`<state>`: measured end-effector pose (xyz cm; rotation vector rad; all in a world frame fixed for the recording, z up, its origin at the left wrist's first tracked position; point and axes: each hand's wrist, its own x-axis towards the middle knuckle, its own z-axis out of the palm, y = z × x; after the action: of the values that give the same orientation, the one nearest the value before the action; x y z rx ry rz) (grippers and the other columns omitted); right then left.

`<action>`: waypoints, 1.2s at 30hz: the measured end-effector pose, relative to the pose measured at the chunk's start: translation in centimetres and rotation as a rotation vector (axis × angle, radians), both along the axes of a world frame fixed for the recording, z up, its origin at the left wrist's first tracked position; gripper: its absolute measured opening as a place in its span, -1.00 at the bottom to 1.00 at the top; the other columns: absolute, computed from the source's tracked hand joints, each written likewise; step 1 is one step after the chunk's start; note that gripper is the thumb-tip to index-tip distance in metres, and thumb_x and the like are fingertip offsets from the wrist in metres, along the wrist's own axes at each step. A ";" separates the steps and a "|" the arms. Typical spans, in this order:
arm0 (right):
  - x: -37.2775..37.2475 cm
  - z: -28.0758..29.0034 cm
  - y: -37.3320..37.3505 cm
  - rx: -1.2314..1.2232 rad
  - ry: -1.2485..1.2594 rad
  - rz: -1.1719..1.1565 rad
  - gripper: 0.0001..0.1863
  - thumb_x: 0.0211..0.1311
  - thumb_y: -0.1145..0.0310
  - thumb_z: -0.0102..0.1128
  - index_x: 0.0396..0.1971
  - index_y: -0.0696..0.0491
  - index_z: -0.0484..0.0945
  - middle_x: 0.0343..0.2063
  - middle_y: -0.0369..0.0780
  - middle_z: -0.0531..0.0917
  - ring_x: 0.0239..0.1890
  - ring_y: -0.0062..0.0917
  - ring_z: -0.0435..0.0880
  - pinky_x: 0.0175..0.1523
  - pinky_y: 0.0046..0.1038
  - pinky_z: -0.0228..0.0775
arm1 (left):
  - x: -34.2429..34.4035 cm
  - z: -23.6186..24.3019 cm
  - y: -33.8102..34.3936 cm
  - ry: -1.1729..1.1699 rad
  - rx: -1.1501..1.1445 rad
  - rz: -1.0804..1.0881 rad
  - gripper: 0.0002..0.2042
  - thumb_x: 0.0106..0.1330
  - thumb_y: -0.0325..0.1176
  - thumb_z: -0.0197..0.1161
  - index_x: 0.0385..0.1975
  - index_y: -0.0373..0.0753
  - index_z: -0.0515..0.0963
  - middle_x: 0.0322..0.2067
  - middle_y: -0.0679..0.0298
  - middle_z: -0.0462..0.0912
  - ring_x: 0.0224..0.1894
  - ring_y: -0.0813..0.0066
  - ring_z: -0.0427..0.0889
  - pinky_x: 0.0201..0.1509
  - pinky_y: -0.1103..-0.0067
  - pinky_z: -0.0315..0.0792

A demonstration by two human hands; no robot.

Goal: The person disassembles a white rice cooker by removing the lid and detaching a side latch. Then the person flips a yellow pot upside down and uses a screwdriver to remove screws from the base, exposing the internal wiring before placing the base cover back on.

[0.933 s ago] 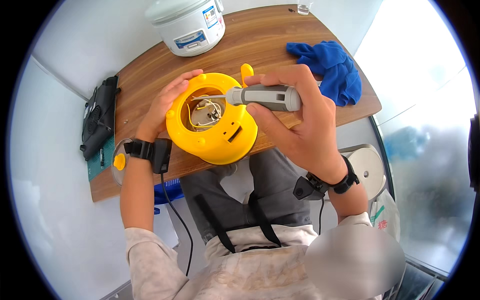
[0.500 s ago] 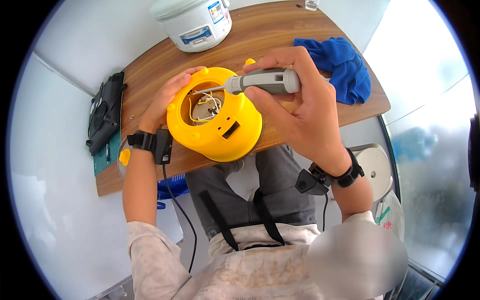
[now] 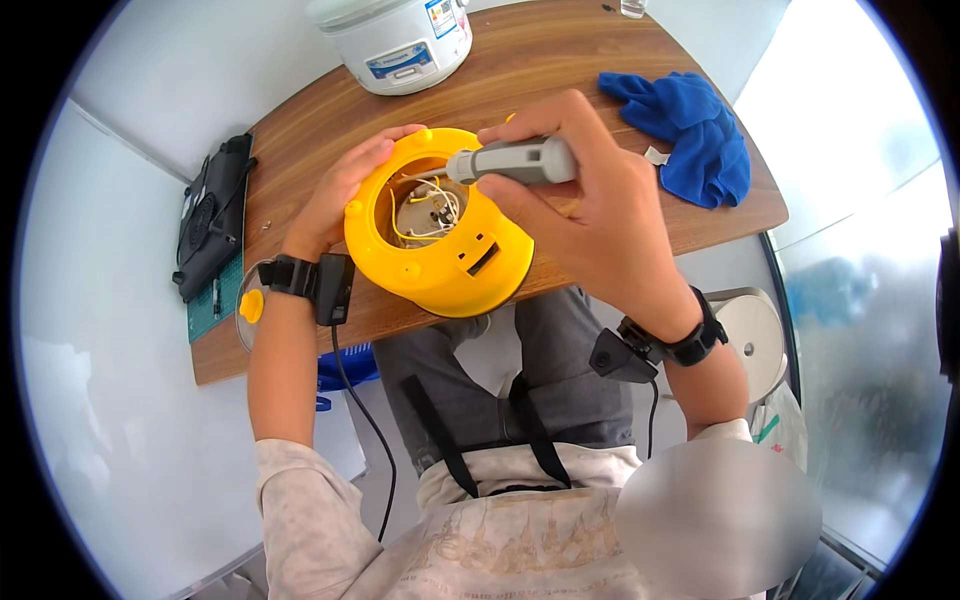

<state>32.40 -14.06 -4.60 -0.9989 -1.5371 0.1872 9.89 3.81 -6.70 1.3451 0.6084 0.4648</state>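
- Wooden table (image 3: 620,60): curved near edge runs just above the lap; bare wood w/ room btwn the yellow shell and the blue cloth, less on the left.
- White cooker (image 3: 395,35) at the far edge, lid on, contents not visible.
- Yellow shell (image 3: 450,265) at the near table edge, overhanging toward the lap, tilted, open side up; inside: white wires and small metal parts.
- Blue cloth (image 3: 690,130) crumpled far right, near that edge, well apart from the shell.
- Black case (image 3: 210,225) at the left edge, partly on a green mat (image 3: 215,305).
- Right hand (image 3: 590,215) closed around a grey screwdriver (image 3: 520,162), tip reaching into the shell.
- Left hand (image 3: 340,190) curled over the shell's left rim, gripping it.
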 end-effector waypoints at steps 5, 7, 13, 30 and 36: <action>-0.4 -1.1 0.0 -0.057 -0.054 -0.036 -0.60 0.19 0.40 0.46 -0.16 0.07 0.36 -0.29 -0.14 0.72 -0.27 -0.17 0.76 -0.24 -0.36 0.60 | -0.1 -0.3 -0.1 0.011 0.027 0.024 -0.49 0.57 -0.11 0.05 0.37 -0.29 0.34 0.26 0.09 0.50 0.26 0.39 0.54 0.32 0.52 0.48; -0.5 -1.2 0.0 -0.065 -0.059 -0.038 -0.60 0.19 0.39 0.46 -0.16 0.07 0.36 -0.28 -0.14 0.72 -0.26 -0.17 0.76 -0.23 -0.36 0.60 | -0.1 -0.3 -0.1 0.010 0.032 0.020 -0.49 0.57 -0.11 0.03 0.38 -0.29 0.33 0.28 0.09 0.48 0.27 0.39 0.54 0.33 0.54 0.47; -0.7 -0.8 -1.0 -0.113 -0.077 -0.049 -0.62 0.20 0.42 0.47 -0.18 0.10 0.38 -0.15 -0.13 0.76 -0.15 -0.29 0.79 -0.10 -0.44 0.63 | 0.0 -0.1 -0.4 0.005 0.026 -0.016 -0.52 0.60 -0.14 -0.02 0.40 -0.26 0.32 0.29 0.10 0.46 0.28 0.39 0.52 0.34 0.55 0.46; -0.1 -1.2 -1.0 -0.215 -0.072 -0.045 -0.66 0.25 0.40 0.41 -0.21 0.11 0.36 -0.09 -0.11 0.78 -0.18 -0.34 0.81 -0.11 -0.46 0.63 | 0.7 -0.7 -0.7 -0.007 0.085 0.160 -0.59 0.54 -0.08 0.14 0.15 -0.30 0.48 0.03 0.17 0.62 0.00 0.54 0.64 0.05 0.68 0.57; 0.4 -1.6 -0.6 -0.242 -0.052 -0.055 -0.64 0.21 0.43 0.41 -0.13 0.09 0.38 -0.23 -0.05 0.75 -0.22 -0.19 0.79 -0.15 -0.40 0.62 | 0.3 -0.3 -0.4 0.321 0.436 0.338 -0.57 0.42 0.05 0.30 -0.15 -0.28 0.59 -0.30 0.29 0.67 -0.38 0.66 0.58 -0.35 0.74 0.42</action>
<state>32.80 -14.63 -6.19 -1.2439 -1.5573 0.3156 10.14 3.42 -7.00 1.7579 1.0525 0.6884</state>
